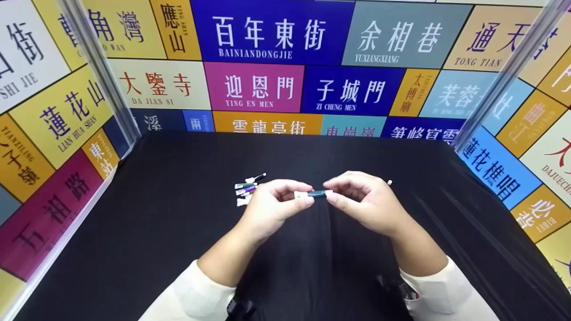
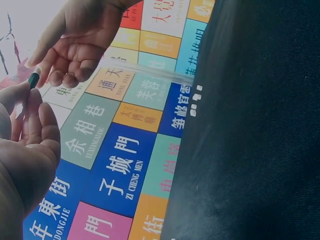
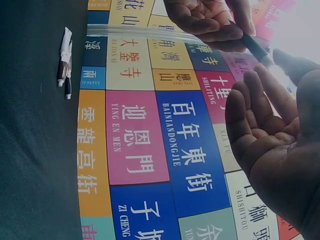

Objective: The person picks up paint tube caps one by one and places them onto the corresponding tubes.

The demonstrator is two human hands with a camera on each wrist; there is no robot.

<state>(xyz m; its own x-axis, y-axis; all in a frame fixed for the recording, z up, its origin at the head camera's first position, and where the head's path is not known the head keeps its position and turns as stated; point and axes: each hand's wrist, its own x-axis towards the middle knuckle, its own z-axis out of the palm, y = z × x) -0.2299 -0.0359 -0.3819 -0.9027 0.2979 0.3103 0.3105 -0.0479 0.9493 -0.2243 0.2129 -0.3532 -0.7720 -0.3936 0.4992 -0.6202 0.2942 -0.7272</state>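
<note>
A small dark teal paint tube [image 1: 317, 194] with white ends is held level above the black table, between both hands. My left hand [image 1: 267, 209] pinches its left end between thumb and fingers. At the other end, my right hand [image 1: 374, 203] pinches the white tip with thumb and forefinger. The left wrist view shows the dark tube [image 2: 33, 80] bridging the two hands. From the right wrist, the tube [image 3: 256, 48] slants from the left hand's fingers to the right fingertips, and the remaining right fingers are loosely bent.
Several small tubes [image 1: 245, 189], with green, purple and black parts, lie left of the hands, partly behind the left one. Small white pieces [image 2: 195, 97] lie on the black cloth [image 1: 178, 160] to the right. Panels of street-name signs [image 1: 272, 31] enclose the back and sides.
</note>
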